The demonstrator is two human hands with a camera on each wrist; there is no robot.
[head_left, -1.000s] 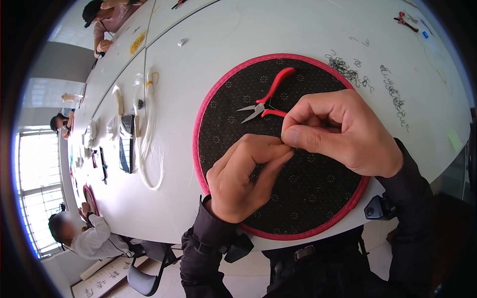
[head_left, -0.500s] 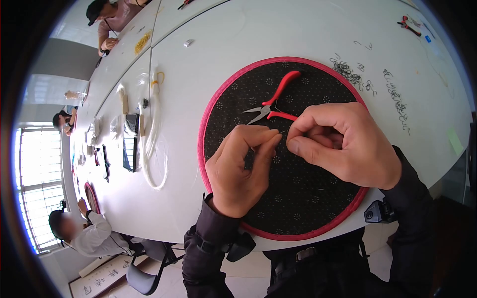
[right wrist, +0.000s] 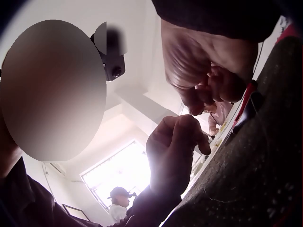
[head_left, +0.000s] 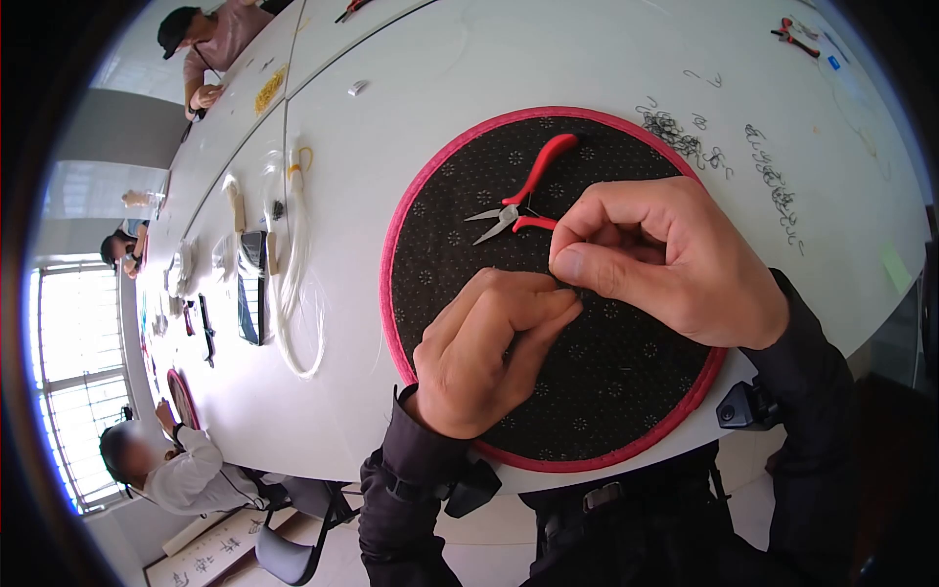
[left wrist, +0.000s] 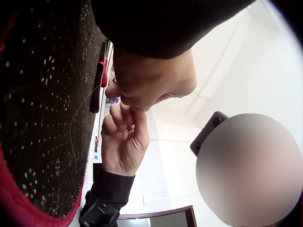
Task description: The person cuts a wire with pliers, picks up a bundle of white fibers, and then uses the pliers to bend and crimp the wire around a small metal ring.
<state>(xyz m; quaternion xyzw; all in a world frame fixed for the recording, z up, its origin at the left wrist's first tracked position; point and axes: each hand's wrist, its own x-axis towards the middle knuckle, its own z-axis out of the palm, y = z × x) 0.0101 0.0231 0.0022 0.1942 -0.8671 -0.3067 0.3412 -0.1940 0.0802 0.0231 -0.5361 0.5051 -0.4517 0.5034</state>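
A round black mat [head_left: 626, 391] with a red rim lies on the white table. Red-handled pliers [head_left: 523, 194] rest on its far part, seen too in the wrist views as red pliers [left wrist: 100, 85] and pliers [right wrist: 246, 101]. My left hand [head_left: 562, 305] and right hand [head_left: 567, 266] meet fingertip to fingertip above the mat's middle, both pinching something very fine. A thin wire [left wrist: 72, 135] curves over the mat and runs up toward the fingers. In the left wrist view the left hand [left wrist: 151, 80] curls just above the right hand [left wrist: 124, 142].
Small metal rings [head_left: 675, 132] and more rings [head_left: 778, 186] are scattered on the table to the right. A coil of clear cord [head_left: 293, 293] and tools lie to the left. Other people [head_left: 210, 39] sit along the table. The table's near edge runs just below the mat.
Half a second ago the hands were a little apart. The left hand's fingertips have come back against the right thumb, as they were a second ago. The pliers have not moved.
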